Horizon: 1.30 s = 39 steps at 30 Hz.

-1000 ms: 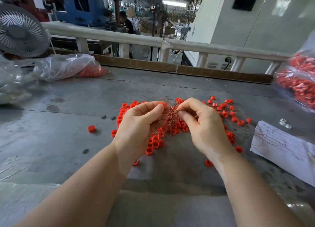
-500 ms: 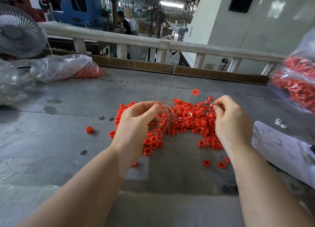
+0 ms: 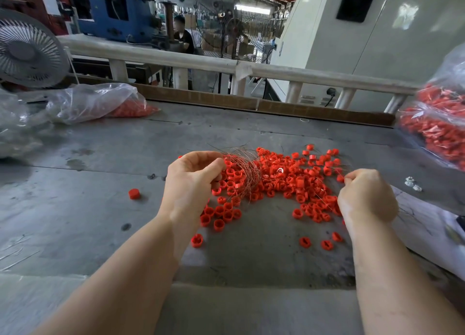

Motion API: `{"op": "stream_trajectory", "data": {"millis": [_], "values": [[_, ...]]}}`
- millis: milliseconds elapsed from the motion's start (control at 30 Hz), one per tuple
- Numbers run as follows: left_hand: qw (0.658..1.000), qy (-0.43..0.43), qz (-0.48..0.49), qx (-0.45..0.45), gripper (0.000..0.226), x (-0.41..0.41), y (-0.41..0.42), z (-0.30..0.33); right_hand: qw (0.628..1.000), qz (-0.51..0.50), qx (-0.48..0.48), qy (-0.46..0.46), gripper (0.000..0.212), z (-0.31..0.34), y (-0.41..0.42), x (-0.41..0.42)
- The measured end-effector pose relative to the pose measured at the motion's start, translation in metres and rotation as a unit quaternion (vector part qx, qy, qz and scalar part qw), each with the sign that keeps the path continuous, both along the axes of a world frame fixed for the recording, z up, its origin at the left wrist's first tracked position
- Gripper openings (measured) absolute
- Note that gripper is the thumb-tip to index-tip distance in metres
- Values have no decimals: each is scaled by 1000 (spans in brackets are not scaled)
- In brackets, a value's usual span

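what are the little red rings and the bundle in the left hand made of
Red rings: most likely moulded plastic, uniform bright colour with a slight sheen. Wire bundle, gripped by the left hand: thin bare metal, coppery and glinting, probably copper. The right hand seems to pinch one wire strand.

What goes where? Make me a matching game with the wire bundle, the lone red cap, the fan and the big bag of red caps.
Things:
1. wire bundle
2. lone red cap
3. fan
4. bag of red caps

Places:
A. right edge of the view
B. gripped by the left hand
C. far left edge of the view
D. alone on the table, left of the pile of caps

Pairs: 1-B, 2-D, 3-C, 4-A.
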State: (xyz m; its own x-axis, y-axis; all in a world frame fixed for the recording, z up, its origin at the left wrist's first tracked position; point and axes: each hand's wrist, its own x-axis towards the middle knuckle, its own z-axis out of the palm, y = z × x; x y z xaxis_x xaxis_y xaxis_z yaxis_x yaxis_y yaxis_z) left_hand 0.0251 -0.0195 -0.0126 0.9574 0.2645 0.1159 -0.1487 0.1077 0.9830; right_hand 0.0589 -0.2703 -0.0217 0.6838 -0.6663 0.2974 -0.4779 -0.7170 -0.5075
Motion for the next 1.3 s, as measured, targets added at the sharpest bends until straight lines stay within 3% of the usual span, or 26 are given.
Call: {"op": "stream_trajectory", "data": {"millis": [133,233,367,500,633,833,1100,1300], "values": [[997,14,38,68,20,4,2,-3,998,29,-58,20,28,3,3,-4],[986,1,62,153,22,7,5,-5,990,50,-126,-39,23,7,9,-6],[930,-13,96,354,15,6,9,-6,960,176,-154,-153,17,12,27,-10],[884,-4,95,457,9,6,8,-8,921,343,-116,-144,11,10,56,-15],[865,1,73,496,15,5,7,-10,898,415,-88,-115,11,6,71,-18],[845,4,43,532,23,4,6,-11,889,442,-82,-88,21,2,77,-19],[839,-1,27,543,16,4,5,-14,881,466,-73,-31,55,2,77,-24],[845,-29,4,534,25,5,3,-15,866,493,-80,-30,28,6,78,-27]]}}
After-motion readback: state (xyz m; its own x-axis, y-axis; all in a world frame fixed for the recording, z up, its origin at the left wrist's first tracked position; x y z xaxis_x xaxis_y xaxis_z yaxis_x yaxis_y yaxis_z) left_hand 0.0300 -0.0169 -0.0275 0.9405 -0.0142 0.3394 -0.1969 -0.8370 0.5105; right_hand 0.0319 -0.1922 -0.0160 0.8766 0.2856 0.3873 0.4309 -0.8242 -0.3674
